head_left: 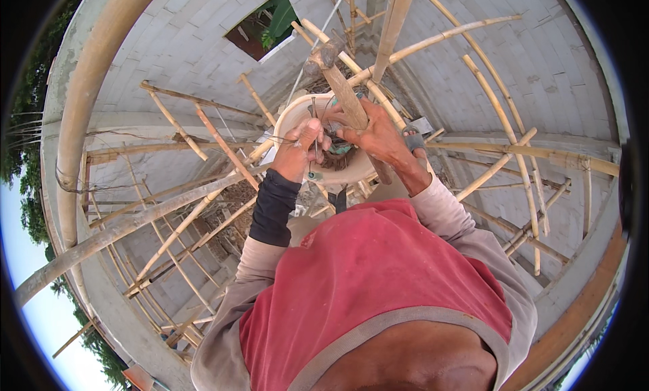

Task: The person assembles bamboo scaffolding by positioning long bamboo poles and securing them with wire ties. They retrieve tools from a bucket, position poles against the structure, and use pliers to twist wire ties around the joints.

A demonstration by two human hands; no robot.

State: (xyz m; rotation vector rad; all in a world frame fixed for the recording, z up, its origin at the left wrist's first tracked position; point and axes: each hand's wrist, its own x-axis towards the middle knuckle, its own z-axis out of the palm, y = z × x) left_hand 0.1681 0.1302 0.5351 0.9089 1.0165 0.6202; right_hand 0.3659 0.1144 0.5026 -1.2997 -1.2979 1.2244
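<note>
While right hand [385,135] holds one hammer [344,95], one bucket [292,115]

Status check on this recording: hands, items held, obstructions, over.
Left hand pinching thin dark wire. Right hand around hammer handle. Both over pale bucket; hands and hammer partly hide its inside.

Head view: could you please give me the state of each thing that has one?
Cream bucket: open-topped, partly filled
Wooden-handled hammer: held, slanting over the bucket
Left hand: fingers closed on thin dark wire
Right hand: fingers closed around the hammer
Window opening: open
Bamboo scaffolding: standing
</note>
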